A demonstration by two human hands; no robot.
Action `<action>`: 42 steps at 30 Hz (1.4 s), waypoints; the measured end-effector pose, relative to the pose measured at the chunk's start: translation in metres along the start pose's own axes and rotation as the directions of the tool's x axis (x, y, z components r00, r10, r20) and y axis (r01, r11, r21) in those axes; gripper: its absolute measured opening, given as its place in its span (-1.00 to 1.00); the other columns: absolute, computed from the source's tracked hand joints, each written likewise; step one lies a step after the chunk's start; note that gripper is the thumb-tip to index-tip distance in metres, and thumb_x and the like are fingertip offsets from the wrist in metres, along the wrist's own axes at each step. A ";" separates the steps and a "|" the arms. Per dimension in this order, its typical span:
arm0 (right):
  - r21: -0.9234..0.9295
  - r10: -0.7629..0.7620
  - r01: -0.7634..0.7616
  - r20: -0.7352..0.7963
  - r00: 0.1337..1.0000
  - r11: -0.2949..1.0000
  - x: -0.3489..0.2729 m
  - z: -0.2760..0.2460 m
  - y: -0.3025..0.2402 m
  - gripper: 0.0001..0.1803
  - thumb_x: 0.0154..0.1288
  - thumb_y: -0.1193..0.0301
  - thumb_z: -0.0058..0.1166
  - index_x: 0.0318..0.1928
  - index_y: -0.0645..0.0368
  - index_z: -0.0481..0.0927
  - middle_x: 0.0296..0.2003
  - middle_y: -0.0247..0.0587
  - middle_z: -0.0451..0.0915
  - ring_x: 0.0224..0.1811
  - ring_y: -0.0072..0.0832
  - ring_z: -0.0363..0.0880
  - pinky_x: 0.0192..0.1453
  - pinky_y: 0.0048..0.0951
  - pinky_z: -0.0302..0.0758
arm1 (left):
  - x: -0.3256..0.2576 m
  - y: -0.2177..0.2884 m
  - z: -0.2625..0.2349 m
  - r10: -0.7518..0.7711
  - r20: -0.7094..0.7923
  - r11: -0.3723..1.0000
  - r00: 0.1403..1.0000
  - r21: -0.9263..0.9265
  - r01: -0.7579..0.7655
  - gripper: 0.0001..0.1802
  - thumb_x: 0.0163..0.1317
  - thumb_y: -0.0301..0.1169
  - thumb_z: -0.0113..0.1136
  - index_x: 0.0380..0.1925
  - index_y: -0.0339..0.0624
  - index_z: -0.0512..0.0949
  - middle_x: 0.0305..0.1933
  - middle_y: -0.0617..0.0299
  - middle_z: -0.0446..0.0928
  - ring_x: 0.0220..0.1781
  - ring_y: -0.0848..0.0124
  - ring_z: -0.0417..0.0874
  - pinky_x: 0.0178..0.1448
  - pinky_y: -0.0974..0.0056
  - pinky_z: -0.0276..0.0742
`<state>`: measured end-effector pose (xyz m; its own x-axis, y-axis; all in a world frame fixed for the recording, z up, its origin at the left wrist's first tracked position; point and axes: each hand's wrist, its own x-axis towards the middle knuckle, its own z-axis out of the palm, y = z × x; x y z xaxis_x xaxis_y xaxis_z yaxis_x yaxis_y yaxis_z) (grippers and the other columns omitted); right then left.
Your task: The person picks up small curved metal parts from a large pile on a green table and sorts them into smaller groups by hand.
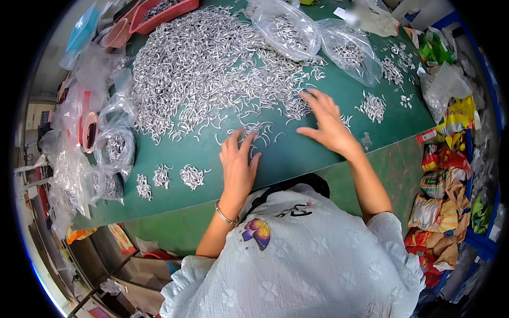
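A wide heap of small curved silver metal pieces [196, 69] covers much of the green table [297, 159]. At the heap's near edge my left hand [237, 161] rests with its fingers apart, touching or just over a few loose pieces [260, 132]. My right hand [330, 123] is spread open at the heap's right edge, its fingertips by the outermost pieces. Nothing shows in its grasp. Close to the right hand lies a small separate pile [373, 107] of the same pieces. Three more little piles, among them one [193, 177], sit left of my left hand.
Clear plastic bags of pieces [289, 34] lie at the back, with another bag [347, 50] beside them. A red tray [161, 15] stands at the back left. Bags [114, 148] crowd the left edge. Packed sacks [437, 212] fill a blue rack on the right.
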<state>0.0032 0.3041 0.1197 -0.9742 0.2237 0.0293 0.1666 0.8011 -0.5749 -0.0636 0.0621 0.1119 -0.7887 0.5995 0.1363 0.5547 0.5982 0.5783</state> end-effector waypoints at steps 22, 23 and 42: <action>-0.018 0.022 -0.023 -0.034 0.999 1.000 -0.002 0.094 -0.049 0.12 -0.11 0.11 0.49 0.43 0.12 0.12 0.46 0.23 -0.20 0.49 0.30 -0.29 0.47 0.28 -0.24 | -0.049 -0.046 -0.021 -0.054 0.105 0.969 0.993 -0.233 0.077 -0.60 0.03 -0.58 0.32 -0.07 -0.20 0.57 -0.09 0.05 0.43 -0.01 0.05 0.51 0.04 0.14 0.47; 0.001 0.016 -0.016 -0.033 0.999 1.000 -0.003 0.093 -0.054 0.12 -0.11 0.11 0.49 0.42 0.12 0.13 0.46 0.22 -0.20 0.49 0.30 -0.29 0.47 0.27 -0.24 | -0.048 -0.047 -0.023 -0.036 0.107 0.969 0.994 -0.239 0.061 -0.62 0.04 -0.58 0.31 -0.07 -0.19 0.57 -0.10 0.06 0.43 -0.02 0.06 0.51 0.03 0.14 0.47; 0.567 0.225 -0.114 -0.130 0.966 0.816 0.042 0.117 -0.071 -0.81 0.21 0.68 0.11 -0.16 0.27 0.54 -0.15 -0.26 0.59 -0.08 -0.46 0.58 -0.02 -0.48 0.50 | -0.040 -0.070 -0.011 0.278 0.089 0.890 0.956 -0.399 -0.222 -0.77 0.04 -0.68 0.18 -0.26 -0.26 0.56 -0.18 0.08 0.47 -0.14 0.06 0.49 -0.07 0.10 0.47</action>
<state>-0.0677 0.1916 0.0660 -0.8834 0.4685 0.0048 0.1612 0.3135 -0.9358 -0.0736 -0.0097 0.0743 -0.5763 0.7872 0.2194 0.5625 0.1873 0.8053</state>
